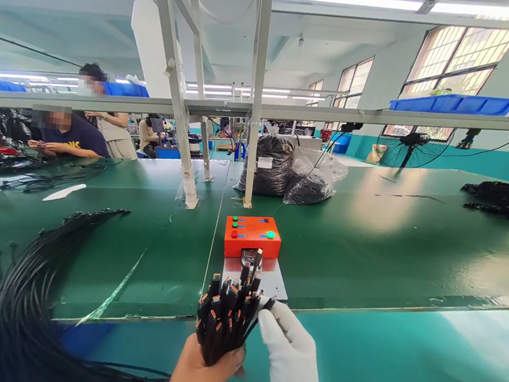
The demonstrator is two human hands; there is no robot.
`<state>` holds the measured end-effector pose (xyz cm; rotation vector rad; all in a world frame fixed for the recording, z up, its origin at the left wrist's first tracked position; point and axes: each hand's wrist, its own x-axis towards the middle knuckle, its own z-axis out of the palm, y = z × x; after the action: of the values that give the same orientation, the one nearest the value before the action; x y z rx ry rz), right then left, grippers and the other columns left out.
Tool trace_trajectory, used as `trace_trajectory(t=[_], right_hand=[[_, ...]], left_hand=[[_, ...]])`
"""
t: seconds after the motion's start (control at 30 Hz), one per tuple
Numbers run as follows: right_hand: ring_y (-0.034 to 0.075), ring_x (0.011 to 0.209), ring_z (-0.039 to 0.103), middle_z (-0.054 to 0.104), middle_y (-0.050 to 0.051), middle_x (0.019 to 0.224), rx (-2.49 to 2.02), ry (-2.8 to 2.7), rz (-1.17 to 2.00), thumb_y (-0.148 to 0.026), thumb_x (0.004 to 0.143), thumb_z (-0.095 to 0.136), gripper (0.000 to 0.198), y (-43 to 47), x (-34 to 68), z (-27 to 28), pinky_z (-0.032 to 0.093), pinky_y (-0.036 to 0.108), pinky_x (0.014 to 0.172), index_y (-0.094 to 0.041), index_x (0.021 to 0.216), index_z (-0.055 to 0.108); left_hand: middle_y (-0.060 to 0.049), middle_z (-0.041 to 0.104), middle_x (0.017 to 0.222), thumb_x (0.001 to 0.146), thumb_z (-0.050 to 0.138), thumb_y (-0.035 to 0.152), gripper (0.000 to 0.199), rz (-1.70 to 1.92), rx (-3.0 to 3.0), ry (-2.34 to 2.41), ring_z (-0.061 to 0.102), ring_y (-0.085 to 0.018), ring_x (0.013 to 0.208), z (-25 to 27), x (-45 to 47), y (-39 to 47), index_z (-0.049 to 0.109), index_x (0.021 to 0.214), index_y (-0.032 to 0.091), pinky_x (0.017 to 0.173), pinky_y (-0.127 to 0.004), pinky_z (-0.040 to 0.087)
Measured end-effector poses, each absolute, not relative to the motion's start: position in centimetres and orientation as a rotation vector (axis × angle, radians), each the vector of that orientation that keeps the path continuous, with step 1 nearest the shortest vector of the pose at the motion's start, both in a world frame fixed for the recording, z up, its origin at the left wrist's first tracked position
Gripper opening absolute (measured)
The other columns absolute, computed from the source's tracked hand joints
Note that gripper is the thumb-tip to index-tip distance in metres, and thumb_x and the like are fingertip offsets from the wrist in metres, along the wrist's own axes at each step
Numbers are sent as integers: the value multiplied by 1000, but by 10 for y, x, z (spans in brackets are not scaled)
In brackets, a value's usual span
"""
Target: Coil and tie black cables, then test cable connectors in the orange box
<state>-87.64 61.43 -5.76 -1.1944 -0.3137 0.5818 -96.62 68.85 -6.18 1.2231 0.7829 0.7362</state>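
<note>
My bare left hand [206, 363] is wrapped round a thick bunch of black USB cables [224, 314], their orange-tipped plugs pointing up. In a white glove, my right hand [288, 338] pinches one black cable end [267, 304] at the right side of the bunch. Just beyond the plugs, an orange tester box [252, 236] with green and red buttons and one lit green lamp sits on the table. A metal plate [278, 280] lies in front of the box, partly hidden behind the bunch. The cables' long black lengths [24, 289] drape over the table edge at the left.
Behind the box stand white frame posts [255, 125] and black-filled plastic bags [270, 165]. A fan [409, 149] and a pile of black items [506, 198] are to the right. Co-workers [68, 134] sit and stand at the far left. The green table's front edge [360, 309] runs ahead of me.
</note>
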Motion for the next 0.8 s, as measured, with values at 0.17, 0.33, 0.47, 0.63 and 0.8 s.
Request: trace_trajectory(t=[0.17,0.33,0.47,0.63,0.8], right_hand=[[11,47,51,59,-1,50,-1274,-227,753,-36,79,52,25,620,-868,-68,42,23,54,-18,62,49],[8,34,40,49,-5,37,-1484,-353,848,-27,82,41,25,627,-864,-86,38,22,47,-20,58,39],[8,32,39,50,-4,36,-1481,-350,835,-28,81,41,24,635,-861,-87,35,21,44,-19,59,42],[8,28,40,50,-4,35,-1434,-292,880,-28,77,43,20,642,-854,-94,33,21,39,-19,59,44],[9,25,40,49,-5,33,-1420,-273,911,-30,74,42,18,649,-847,-97,28,20,34,-18,61,45]], left_hand=[[-2,70,62,53,80,38,27,860,1113,852,65,-21,67,-62,-974,700,70,67,17,69,-29,50],[3,58,46,57,79,38,29,848,1156,743,47,-8,39,-55,-973,697,68,69,14,39,-18,39],[1,60,49,55,80,38,31,857,1181,749,50,-9,41,-55,-972,692,68,70,14,39,-19,41],[1,61,50,54,79,40,33,824,1189,776,53,-12,42,-62,-972,692,67,73,15,40,-22,43],[-2,67,60,51,78,40,46,762,1228,796,57,-19,46,-67,-972,698,68,90,18,43,-30,45]])
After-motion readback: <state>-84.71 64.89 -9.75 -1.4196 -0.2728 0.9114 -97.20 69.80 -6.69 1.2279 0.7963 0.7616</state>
